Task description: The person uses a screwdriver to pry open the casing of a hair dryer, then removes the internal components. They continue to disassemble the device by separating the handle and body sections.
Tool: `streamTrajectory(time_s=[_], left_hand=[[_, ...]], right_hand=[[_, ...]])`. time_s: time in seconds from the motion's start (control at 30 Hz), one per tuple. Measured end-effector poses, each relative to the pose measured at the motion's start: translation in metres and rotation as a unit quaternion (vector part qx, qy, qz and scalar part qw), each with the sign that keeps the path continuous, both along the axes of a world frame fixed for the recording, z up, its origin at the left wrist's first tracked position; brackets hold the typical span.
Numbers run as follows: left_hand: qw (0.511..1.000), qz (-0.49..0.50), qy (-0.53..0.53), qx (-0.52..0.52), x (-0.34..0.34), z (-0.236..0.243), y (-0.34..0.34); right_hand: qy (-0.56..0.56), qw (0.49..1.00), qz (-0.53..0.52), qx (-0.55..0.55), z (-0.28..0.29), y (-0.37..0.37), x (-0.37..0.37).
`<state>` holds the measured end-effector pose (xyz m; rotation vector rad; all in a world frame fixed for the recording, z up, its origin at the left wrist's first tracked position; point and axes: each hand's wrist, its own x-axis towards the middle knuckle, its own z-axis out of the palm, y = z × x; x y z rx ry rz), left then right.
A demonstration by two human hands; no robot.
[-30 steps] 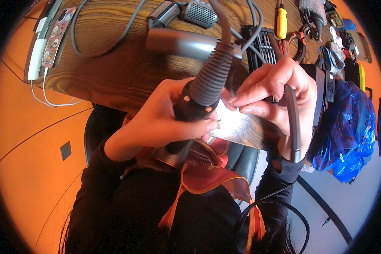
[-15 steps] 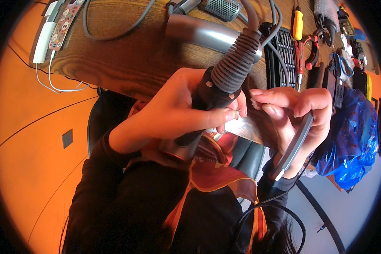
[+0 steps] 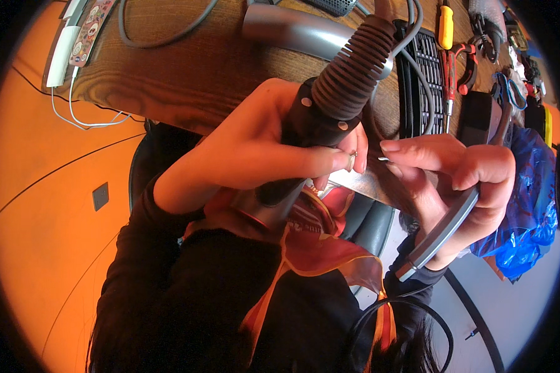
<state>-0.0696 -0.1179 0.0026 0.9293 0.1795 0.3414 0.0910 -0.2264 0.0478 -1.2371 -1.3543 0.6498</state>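
Note:
My left hand (image 3: 249, 146) is wrapped round a dark handle-like part with a black ribbed cable sleeve (image 3: 353, 65). Small round screw-like spots show on its black collar (image 3: 317, 119). A grey rounded body (image 3: 264, 208) continues below the hand. Its thumb and a fingertip also pinch a tiny pale piece (image 3: 352, 161). To its right, apart from it, my right hand (image 3: 445, 171) pinches a tiny whitish sliver (image 3: 384, 159) between thumb and forefinger. A curved grey strip (image 3: 442, 233) is tucked in the other fingers of that hand.
On the wooden table (image 3: 162, 84) lie a grey metallic tube (image 3: 295, 31), a black bit set (image 3: 426, 81), a yellow-handled screwdriver (image 3: 445, 28) and red-handled pliers (image 3: 466, 68). A blue plastic bag (image 3: 522, 205) is at the right. A black cable (image 3: 417, 301) loops below my right hand.
My right hand has moved right and a little down with the grey strip, widening the gap to my left hand. The whitish sliver now shows at its fingertips. The view has shifted slightly.

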Motion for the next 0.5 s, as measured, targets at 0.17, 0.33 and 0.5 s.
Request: streamTrajectory(time_s=[0.17,0.33,0.5], left_hand=[[1.000,-0.011,0.004,0.021,0.0009,0.0026,0.0016],[0.999,-0.026,0.028,0.024,-0.0011,0.0053,0.0038],[0.999,-0.021,0.040,0.026,-0.0008,0.0048,0.0035]], right_hand=[[-0.085,0.996,0.035,-0.003,0.0046,0.0058,0.0033],[-0.146,0.986,0.075,0.010,0.0073,0.0097,0.0084],[-0.127,0.986,0.105,0.003,0.0088,0.0085,0.0090]])
